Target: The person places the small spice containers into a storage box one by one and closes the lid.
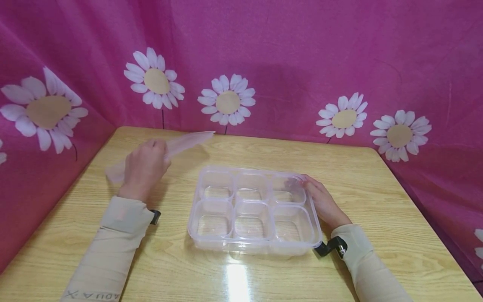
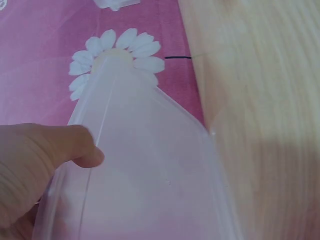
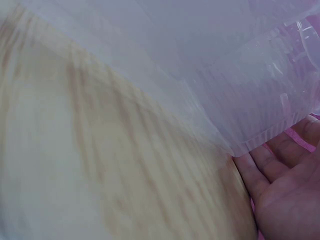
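Observation:
A clear plastic divided box [image 1: 250,205] with several square cups in two rows sits on the wooden table. To its left, my left hand [image 1: 145,167] grips a translucent lid [image 1: 190,142] by its edge, tilted steeply above the table. In the left wrist view the thumb [image 2: 75,147] presses on the face of the lid [image 2: 135,165]. My right hand [image 1: 324,201] is at the box's far right corner. Its fairly straight fingers [image 3: 272,160] touch the side of the box [image 3: 250,100] in the right wrist view; the thumb is hidden there.
The wooden table [image 1: 377,251] has pink cloth [image 1: 286,54] with daisies hanging behind it and at both sides. A black wrist mount [image 1: 332,246] sits close to the box's near right corner. Light glares on the tabletop in front of the box.

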Action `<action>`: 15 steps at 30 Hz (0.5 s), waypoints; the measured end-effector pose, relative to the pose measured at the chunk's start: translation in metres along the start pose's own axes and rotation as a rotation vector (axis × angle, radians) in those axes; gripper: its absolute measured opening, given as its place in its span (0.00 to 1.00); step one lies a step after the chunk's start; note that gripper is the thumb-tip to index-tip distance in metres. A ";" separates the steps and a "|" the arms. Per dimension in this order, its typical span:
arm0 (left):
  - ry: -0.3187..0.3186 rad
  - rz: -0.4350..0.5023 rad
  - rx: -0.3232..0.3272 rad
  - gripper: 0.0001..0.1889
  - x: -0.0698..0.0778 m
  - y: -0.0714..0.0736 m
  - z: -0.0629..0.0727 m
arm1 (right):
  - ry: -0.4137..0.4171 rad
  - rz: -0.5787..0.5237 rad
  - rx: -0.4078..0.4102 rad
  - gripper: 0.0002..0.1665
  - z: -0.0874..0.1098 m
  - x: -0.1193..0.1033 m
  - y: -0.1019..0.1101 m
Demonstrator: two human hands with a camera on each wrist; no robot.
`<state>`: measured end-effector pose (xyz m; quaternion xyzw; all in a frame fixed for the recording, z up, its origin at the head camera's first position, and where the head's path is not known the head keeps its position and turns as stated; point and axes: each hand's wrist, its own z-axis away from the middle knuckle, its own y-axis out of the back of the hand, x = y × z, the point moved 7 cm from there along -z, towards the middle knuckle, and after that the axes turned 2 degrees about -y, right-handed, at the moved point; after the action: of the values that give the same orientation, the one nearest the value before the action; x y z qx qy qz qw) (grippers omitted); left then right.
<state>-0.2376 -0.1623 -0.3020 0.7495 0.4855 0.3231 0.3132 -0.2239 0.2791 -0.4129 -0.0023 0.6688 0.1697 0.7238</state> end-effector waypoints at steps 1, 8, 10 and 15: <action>-0.010 0.001 0.045 0.02 0.001 0.005 0.000 | -0.004 -0.007 0.001 0.31 0.000 0.000 0.000; -0.052 -0.023 0.220 0.04 0.008 0.026 -0.004 | 0.003 -0.007 -0.005 0.31 0.000 0.000 0.000; -0.051 -0.024 0.251 0.06 0.010 0.032 -0.004 | 0.015 -0.010 -0.011 0.31 0.000 -0.001 0.000; -0.057 0.017 0.319 0.08 0.015 0.044 -0.005 | 0.063 -0.021 -0.027 0.31 0.000 -0.004 -0.001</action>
<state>-0.2139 -0.1622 -0.2618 0.8026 0.5154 0.2231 0.2010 -0.2240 0.2773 -0.4097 -0.0245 0.6889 0.1709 0.7040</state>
